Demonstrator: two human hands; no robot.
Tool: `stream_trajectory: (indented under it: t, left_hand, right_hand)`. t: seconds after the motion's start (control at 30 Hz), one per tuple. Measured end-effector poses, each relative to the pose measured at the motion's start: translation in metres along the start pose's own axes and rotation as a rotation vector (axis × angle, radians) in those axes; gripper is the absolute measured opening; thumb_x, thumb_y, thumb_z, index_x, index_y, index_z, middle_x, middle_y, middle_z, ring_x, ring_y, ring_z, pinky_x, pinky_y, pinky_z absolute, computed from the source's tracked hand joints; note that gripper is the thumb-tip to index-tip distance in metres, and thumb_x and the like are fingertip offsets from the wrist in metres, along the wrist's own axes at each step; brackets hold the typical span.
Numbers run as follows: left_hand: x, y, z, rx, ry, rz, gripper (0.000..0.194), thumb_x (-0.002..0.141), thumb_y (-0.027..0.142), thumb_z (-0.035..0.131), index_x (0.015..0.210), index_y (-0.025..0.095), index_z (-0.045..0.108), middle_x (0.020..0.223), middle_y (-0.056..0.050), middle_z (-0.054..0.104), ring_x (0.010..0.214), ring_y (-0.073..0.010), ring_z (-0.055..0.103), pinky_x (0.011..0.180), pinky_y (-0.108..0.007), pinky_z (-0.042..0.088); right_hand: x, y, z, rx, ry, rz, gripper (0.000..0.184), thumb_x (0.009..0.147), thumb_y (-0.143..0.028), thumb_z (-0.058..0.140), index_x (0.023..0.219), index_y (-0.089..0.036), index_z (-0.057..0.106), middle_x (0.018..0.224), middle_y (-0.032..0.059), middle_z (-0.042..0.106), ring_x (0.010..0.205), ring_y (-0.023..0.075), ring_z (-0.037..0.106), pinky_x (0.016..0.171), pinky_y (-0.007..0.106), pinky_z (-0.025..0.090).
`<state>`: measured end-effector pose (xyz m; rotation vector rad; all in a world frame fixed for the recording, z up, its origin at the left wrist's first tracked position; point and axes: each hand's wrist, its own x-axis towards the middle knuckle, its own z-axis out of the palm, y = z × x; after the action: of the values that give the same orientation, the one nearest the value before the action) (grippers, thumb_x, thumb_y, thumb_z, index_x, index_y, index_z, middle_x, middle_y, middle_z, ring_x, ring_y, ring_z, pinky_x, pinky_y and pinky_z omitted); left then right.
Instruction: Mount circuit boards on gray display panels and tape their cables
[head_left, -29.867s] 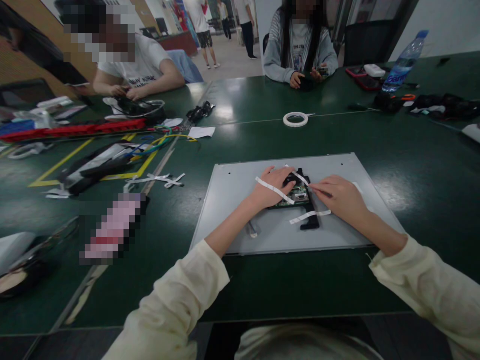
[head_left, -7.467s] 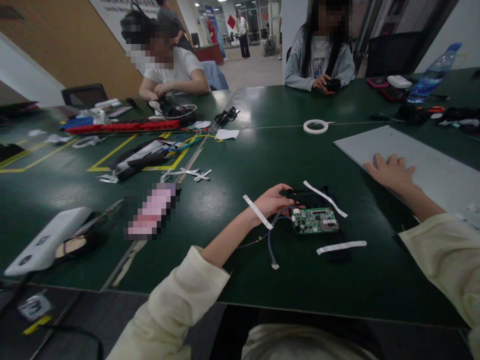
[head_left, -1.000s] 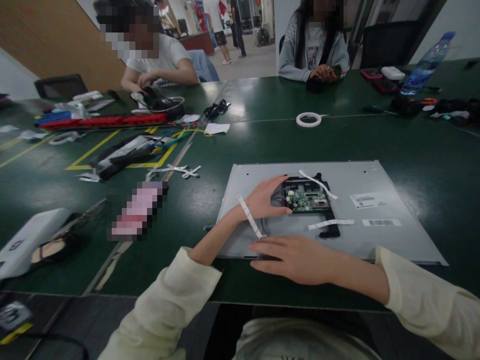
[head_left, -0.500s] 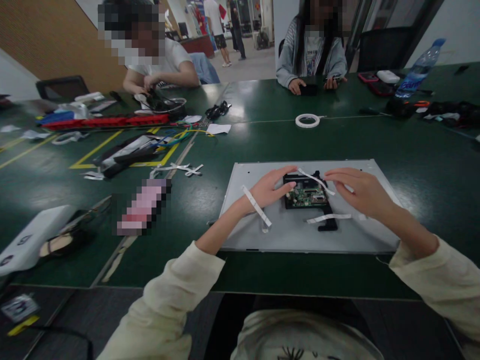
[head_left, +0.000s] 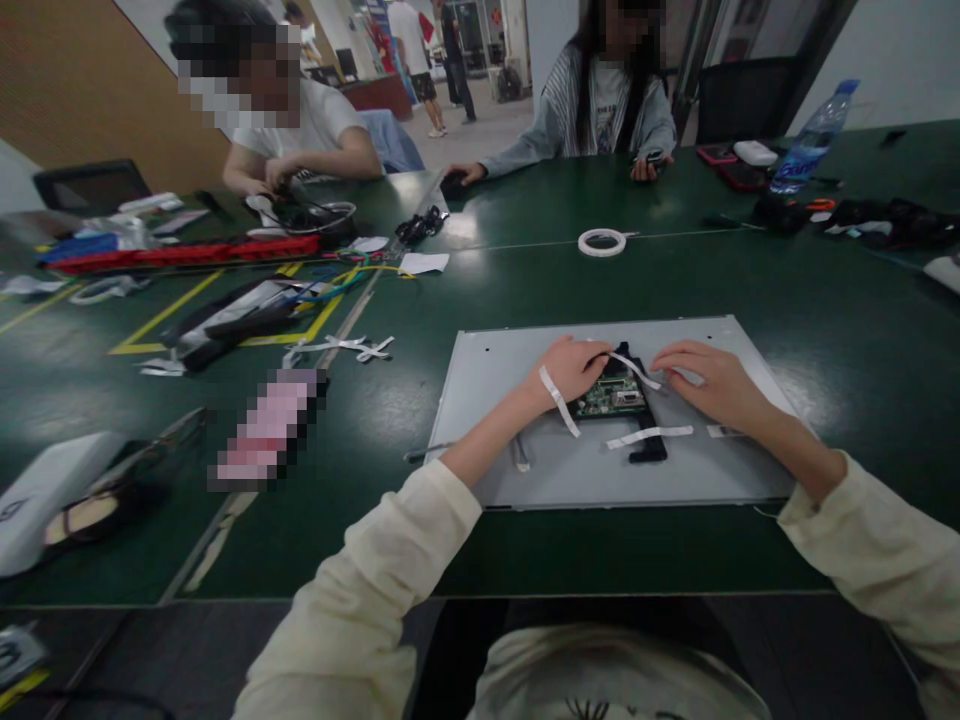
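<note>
My left hand [head_left: 574, 368] is over the upper left of a black frame [head_left: 651, 442] with a green circuit board [head_left: 611, 397]. Its fingertips are closed on one end of a white tape strip [head_left: 636, 369], which slants across the frame's top. Another white strip [head_left: 559, 402] clings to the back of this hand near the wrist. My right hand [head_left: 709, 380] hovers right of the board, thumb and fingers apart, beside the strip's other end. A further tape strip [head_left: 649, 437] crosses the frame's lower arm. Everything rests on a flat grey panel [head_left: 555, 480].
A tape roll [head_left: 602, 243] lies beyond the panel on the green table [head_left: 510, 285]. Left are a phone [head_left: 268, 425], crossed strips [head_left: 367, 346] and a white device [head_left: 52, 490]. A bottle [head_left: 814, 140] stands at the far right. Two people sit opposite.
My left hand has moved right and its fingers have closed at the strip's end. The strip on its back moved with it. Across the table, a person's hand has reached sideways to the left.
</note>
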<state>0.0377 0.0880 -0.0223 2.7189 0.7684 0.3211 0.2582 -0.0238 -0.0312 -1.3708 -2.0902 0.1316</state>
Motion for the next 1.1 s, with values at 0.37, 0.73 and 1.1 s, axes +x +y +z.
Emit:
stream_trajectory:
  t: [0.37, 0.73, 1.1]
  left_hand:
    - [-0.003, -0.002, 0.005, -0.088, 0.044, -0.068, 0.033, 0.091, 0.024, 0.043, 0.12, 0.022, 0.059, 0.122, -0.001, 0.064, 0.114, -0.0186, 0.058, 0.106, -0.042, 0.034]
    - [-0.002, -0.004, 0.005, -0.112, 0.056, -0.071, 0.034, 0.088, 0.021, 0.046, 0.119, 0.02, 0.06, 0.121, -0.003, 0.065, 0.111, -0.0179, 0.06, 0.1, -0.038, 0.041]
    - [-0.003, -0.002, 0.005, -0.054, -0.021, -0.05, 0.046, 0.089, 0.015, 0.032, 0.129, 0.028, 0.053, 0.135, 0.001, 0.054, 0.126, -0.0163, 0.049, 0.108, -0.045, 0.032]
  right_hand:
    - [0.002, 0.0, 0.012, 0.097, -0.141, 0.027, 0.025, 0.085, -0.016, 0.045, 0.098, -0.02, 0.066, 0.102, 0.0051, 0.063, 0.091, 0.0164, 0.059, 0.078, 0.032, 0.048]
    - [0.003, -0.006, 0.013, 0.107, -0.18, 0.171, 0.021, 0.086, -0.02, 0.047, 0.093, -0.02, 0.067, 0.089, 0.0052, 0.06, 0.082, 0.0159, 0.056, 0.072, 0.03, 0.045]
    - [0.002, -0.013, 0.013, 0.132, -0.124, 0.308, 0.022, 0.084, -0.024, 0.049, 0.088, -0.021, 0.07, 0.089, 0.003, 0.065, 0.078, 0.016, 0.059, 0.07, 0.031, 0.046]
